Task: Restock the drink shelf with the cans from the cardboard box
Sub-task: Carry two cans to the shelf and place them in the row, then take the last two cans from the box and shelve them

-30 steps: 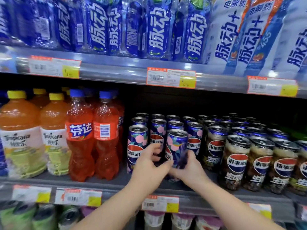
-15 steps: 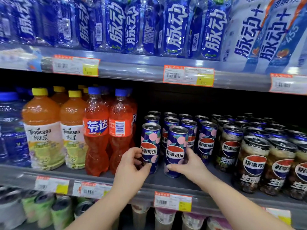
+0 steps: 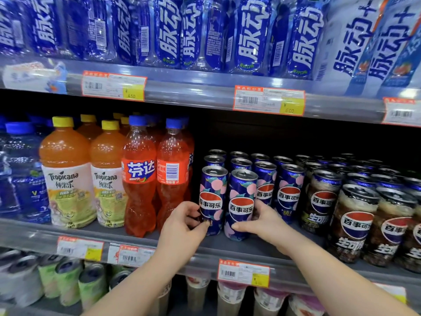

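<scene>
A grey metal middle shelf [image 3: 227, 249] runs across the view under an upper tier packed with clear plastic bottles wearing dark blue labels [image 3: 168, 35], with white-and-blue labelled bottles [image 3: 355, 42] at that tier's right end. On the middle shelf, from the left, stand clear water bottles with blue caps [image 3: 20, 174], orange juice bottles with yellow caps [image 3: 66, 169] and red-orange soda bottles with blue caps [image 3: 139, 179]. Next come rows of slim dark blue cans printed with pink peaches, and at the right brown-and-black cans [image 3: 355, 224] bearing the same round logo. All stand upright. The two foremost peach cans stand side by side, near the shelf's front edge. The left hand [image 3: 182, 224] grips the lower part of the left front peach can [image 3: 213, 192], thumb on its face and fingers curled round its left side. The right hand [image 3: 262, 222] holds the right front peach can [image 3: 242, 195] low down, thumb across the front and fingers wrapped behind its right side. Both cans rest on the shelf, just beside each other. Orange-bordered price tags [image 3: 243, 273] sit along the shelf edges, and green-and-white cans [image 3: 68, 281] show blurred on the tier below.
</scene>
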Demonstrator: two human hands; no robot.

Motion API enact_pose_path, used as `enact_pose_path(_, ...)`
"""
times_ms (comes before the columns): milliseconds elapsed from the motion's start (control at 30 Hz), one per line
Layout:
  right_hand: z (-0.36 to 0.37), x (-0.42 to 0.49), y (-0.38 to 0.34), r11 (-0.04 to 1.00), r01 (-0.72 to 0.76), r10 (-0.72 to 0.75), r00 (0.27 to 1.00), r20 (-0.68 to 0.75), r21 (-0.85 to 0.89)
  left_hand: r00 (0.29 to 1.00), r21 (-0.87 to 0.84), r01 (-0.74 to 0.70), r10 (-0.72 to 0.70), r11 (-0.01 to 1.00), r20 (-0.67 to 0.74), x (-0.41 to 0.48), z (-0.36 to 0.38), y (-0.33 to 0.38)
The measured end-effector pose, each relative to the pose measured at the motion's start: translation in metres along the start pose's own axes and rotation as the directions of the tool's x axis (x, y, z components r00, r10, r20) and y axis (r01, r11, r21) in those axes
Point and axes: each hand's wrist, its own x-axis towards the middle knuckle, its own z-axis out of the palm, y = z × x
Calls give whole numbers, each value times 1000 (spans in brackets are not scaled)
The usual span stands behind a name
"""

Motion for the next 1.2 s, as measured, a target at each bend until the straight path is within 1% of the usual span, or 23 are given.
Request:
enact_pose_path(100, 0, -1, -1, 1000, -3, 3, 1000, 15, 2, 1000, 10, 3, -3, 1000, 10, 0, -1, -1)
enact_pose_path(267, 4, -4, 1, 1000, 11, -11, 1000, -21, -1, 998, 11, 22, -22, 1000, 53, -1, 2, -3)
enact_pose_path(400, 6, -12, -5, 998, 19, -23, 998, -58, -67, 996, 46, 20, -23, 999, 81, -4, 4, -7)
enact_pose_path(500, 3, -22, -10, 992, 12, -29, 991, -132, -126, 997, 67, 13, -17, 998, 74, -7, 6, -10)
enact_pose_path(600, -2, -35, -8, 967, 16, -71, 976, -205, -255, 1000, 92, -4, 1, 996, 31, -13, 9, -13)
enact_pose_path(733, -10, -63, -4, 883, 97, -205, 960, -191, -460, 996, 160, -58, 67, 985, -52, -32, 9, -5)
enact_pose_path(800, -15, -78, -3, 843, 137, -264, 948, -179, -520, 994, 155, -89, 98, 984, -53, -41, 10, 6)
enact_pose_path(933, -36, -122, 5, 808, 138, -288, 941, -180, -573, 989, 103, -139, 133, 985, 60, -59, 39, 35)
enact_pose_path(1033, -71, -177, 22, 793, 45, -218, 952, -215, -607, 961, 129, -155, 119, 979, 251, -81, 87, 60)
enact_pose_path(1100, -104, -224, 39, 782, -79, -122, 954, -275, -618, 906, 180, -198, 110, 964, 409, -107, 127, 80)
enact_pose_path(1200, -156, -313, 69, 733, -274, 4, 917, -399, -622, 793, 195, -269, 101, 943, 601, -167, 192, 112)
